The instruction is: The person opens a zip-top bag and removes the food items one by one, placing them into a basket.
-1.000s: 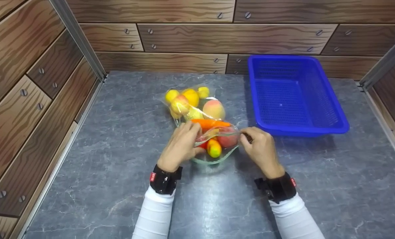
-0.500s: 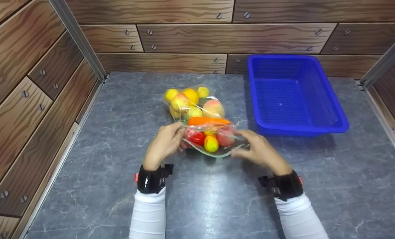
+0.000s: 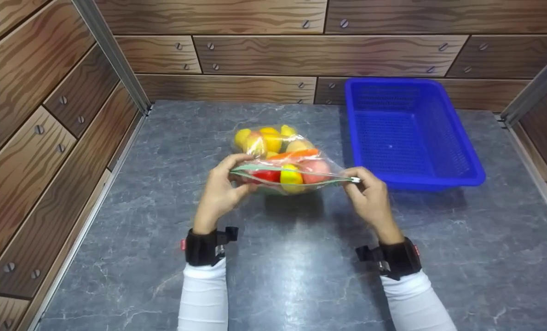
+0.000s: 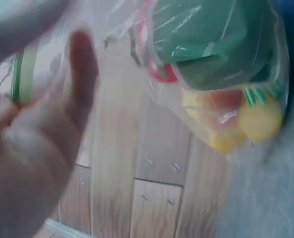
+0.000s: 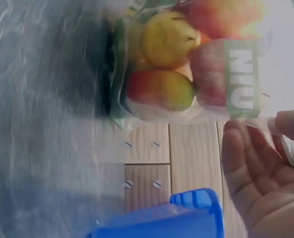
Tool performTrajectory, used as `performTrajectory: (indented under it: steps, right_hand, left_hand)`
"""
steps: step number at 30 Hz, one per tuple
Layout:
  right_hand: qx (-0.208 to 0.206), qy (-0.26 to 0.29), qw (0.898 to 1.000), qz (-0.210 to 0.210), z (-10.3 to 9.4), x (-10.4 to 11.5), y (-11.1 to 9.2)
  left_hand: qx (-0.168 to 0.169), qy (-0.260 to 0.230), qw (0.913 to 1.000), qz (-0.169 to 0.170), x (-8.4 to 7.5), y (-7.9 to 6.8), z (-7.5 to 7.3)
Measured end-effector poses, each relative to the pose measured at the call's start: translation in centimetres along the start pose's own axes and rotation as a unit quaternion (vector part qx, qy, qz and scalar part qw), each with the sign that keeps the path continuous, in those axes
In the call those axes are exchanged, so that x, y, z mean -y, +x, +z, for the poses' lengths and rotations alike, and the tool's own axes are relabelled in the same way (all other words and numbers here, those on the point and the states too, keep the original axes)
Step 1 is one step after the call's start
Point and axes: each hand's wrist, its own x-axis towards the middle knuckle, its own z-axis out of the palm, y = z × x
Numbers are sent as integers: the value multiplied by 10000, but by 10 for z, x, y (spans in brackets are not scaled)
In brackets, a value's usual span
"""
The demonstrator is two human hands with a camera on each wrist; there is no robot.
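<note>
A clear zip bag (image 3: pixel 280 141) full of fruit and vegetables hangs by its mouth between both hands, a shadow under its near side. My left hand (image 3: pixel 220 193) holds the left end of the green-edged mouth, its thumb in front and fingers behind. At the right end, my right hand (image 3: pixel 371 193) pinches the corner beside a small white slider (image 3: pixel 355 179). Inside show an orange carrot (image 3: pixel 296 155), a red pepper (image 3: pixel 266 175), a yellow-green fruit (image 3: pixel 291 177) and a peach (image 3: pixel 317 171). The right wrist view shows a pear-like yellow fruit (image 5: pixel 168 39) and a mango-like fruit (image 5: pixel 159 90).
A blue perforated basket (image 3: pixel 356 142) stands on the grey marbled table (image 3: pixel 291 276), behind and right of the right hand. Wood-patterned walls (image 3: pixel 255 55) with metal corner posts bound the table at the back and sides.
The hands have spread to the ends of the bag's mouth and raised it. The mouth is drawn straighter and narrower, and the slider shows at the right hand. The basket stays put.
</note>
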Motion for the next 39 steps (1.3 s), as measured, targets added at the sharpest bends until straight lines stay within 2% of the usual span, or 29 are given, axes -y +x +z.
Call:
performTrajectory:
  steps: [3,6,8,11,13,15,19,22,24,26,28,30,36,39]
  right_hand:
    - [291,9,9965,787,-1,-2,0]
    - [517,-126,9879,1454,-2,-3,0]
    - [617,-293,9834,1683,-3,-5,0]
    - [685,-578,9809,1724,-4,-5,0]
    - [629,-758,9827,1566,-6,-3,0]
    - [528,-1047,9850,1264,-9,2,0]
    - [339,-1616,9862,82,-20,20,1]
    - [376,-1338,9843,-1090,-26,37,1]
    - [705,-981,9779,-1707,-25,46,0]
    - [1154,-829,9677,-2081,-19,52,-2]
    - [1568,-923,9597,-2141,-11,53,-5]
    - [1698,-1302,9544,-2083,-3,50,-8]
    - [1143,-1881,9578,-1851,18,33,-11]
    - [1076,-2088,9575,-1673,27,29,-13]
  left_hand:
    - [-225,499,9980,-301,13,3,3]
    - [-182,473,9976,-462,22,4,4]
    - [41,497,9978,-430,25,4,5]
    - [373,637,9972,-132,26,4,7]
    - [442,598,9972,74,24,4,9]
    - [338,375,9984,254,21,4,11]
    - [126,-109,9991,394,19,5,15]
    - [161,-110,9989,422,18,5,16]
    - [232,-23,9988,429,17,5,16]
    - [275,50,9984,498,16,5,16]
    - [328,104,9978,559,16,5,16]
    - [406,167,9970,633,16,5,16]
    - [806,366,9940,636,13,4,18]
    - [964,451,9930,520,13,4,19]
